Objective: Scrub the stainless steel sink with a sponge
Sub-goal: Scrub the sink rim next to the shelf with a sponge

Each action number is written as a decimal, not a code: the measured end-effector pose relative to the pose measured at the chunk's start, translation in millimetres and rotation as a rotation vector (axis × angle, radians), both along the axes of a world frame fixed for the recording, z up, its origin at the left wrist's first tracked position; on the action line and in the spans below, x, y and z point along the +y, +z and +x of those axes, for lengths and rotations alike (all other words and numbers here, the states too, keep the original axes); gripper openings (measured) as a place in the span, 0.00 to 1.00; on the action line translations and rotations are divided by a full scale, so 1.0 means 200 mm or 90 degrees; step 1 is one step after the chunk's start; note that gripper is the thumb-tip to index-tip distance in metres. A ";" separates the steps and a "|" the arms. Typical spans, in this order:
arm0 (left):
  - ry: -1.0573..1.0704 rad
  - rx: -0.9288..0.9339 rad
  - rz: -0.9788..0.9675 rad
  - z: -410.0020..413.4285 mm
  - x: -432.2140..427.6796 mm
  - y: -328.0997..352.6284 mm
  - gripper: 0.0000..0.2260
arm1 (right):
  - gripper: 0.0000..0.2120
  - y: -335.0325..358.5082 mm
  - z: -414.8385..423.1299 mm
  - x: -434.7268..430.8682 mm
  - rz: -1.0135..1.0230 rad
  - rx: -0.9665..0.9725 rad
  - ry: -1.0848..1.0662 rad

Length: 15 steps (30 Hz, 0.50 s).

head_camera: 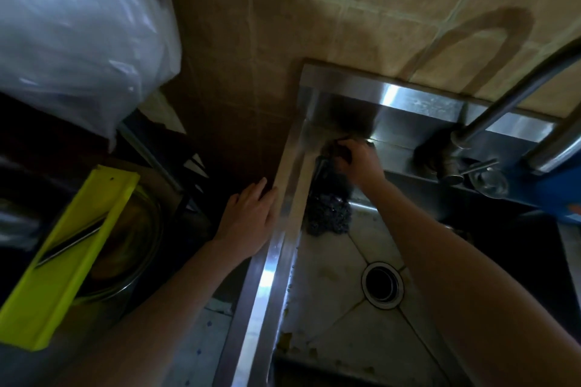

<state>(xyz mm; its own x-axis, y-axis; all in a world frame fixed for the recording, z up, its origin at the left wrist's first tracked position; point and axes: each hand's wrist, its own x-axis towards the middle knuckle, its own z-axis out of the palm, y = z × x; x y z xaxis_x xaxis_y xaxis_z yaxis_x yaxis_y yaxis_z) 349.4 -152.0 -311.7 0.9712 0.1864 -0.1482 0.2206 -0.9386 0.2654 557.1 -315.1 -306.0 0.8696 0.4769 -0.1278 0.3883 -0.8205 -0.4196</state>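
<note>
The stainless steel sink [283, 245] fills the lower right of the head view, its basin floor stained and its round drain [382, 285] near the middle. My right hand [358, 162] reaches to the basin's far left corner, fingers closed on a dark sponge [341, 152] pressed against the back wall. A dark, nubby scrubbing cloth [328, 217] lies against the left wall just below that hand. My left hand [251, 217] rests flat, fingers spread, on the sink's left rim and holds nothing.
A steel faucet [490, 122] with its lever [478, 166] rises at the back right. A bright yellow slicer [69, 254] lies over a glass bowl [132, 248] at the left. A plastic bag [78, 34] hangs at upper left. Tiled wall stands behind.
</note>
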 end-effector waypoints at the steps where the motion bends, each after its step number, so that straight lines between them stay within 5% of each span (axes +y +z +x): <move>1: -0.004 0.001 -0.001 -0.02 0.01 0.00 0.20 | 0.21 0.00 -0.02 0.04 -0.003 0.000 0.019; 15: 0.011 -0.005 -0.081 -0.24 -0.02 0.03 0.19 | 0.17 -0.05 -0.50 0.04 0.120 0.099 0.032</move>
<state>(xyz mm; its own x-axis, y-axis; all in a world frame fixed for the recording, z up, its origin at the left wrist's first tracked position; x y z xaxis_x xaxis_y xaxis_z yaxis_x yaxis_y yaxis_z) 301.2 -155.9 -304.8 0.9694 0.1829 -0.1640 0.2335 -0.8935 0.3837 457.9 -307.1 -316.0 0.8205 0.5478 -0.1636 0.3458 -0.7034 -0.6210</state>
